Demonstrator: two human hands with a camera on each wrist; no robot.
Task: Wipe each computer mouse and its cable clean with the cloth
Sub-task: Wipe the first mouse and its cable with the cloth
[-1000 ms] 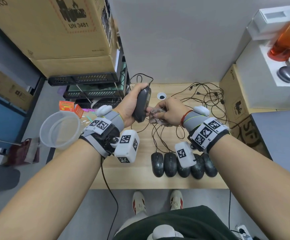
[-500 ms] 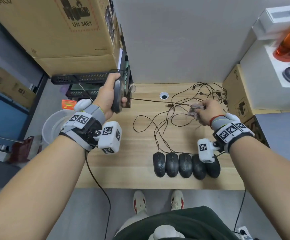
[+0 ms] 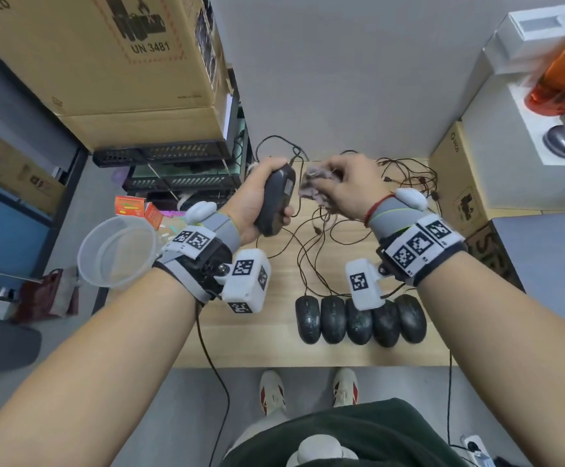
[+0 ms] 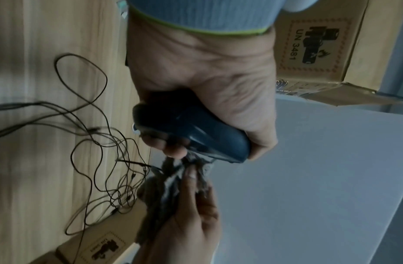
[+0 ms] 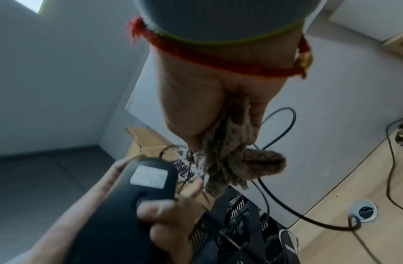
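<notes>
My left hand (image 3: 257, 200) grips a dark mouse (image 3: 276, 200) upright above the wooden desk (image 3: 257, 345), its labelled underside facing right. My right hand (image 3: 348, 183) clutches a crumpled grey-brown cloth (image 3: 314, 188) right beside the mouse's front end. In the left wrist view the mouse (image 4: 196, 135) sits in my left hand (image 4: 203, 85), with the cloth (image 4: 164, 187) just below it. The right wrist view shows the cloth (image 5: 232, 160) bunched in my right hand (image 5: 209, 110) next to the mouse (image 5: 128, 205). Its thin cable (image 3: 274, 143) loops behind the mouse.
Several black mice (image 3: 358, 318) lie side by side near the desk's front edge, their tangled cables (image 3: 324, 237) spread over the middle and back. Cardboard boxes (image 3: 112, 62) and a rack stand left, a clear plastic tub (image 3: 117, 251) beyond the left edge, another box (image 3: 459, 176) right.
Half a second ago my hands were apart with the cable stretched between them. Now both have come back together, the cloth beside the mouse.
</notes>
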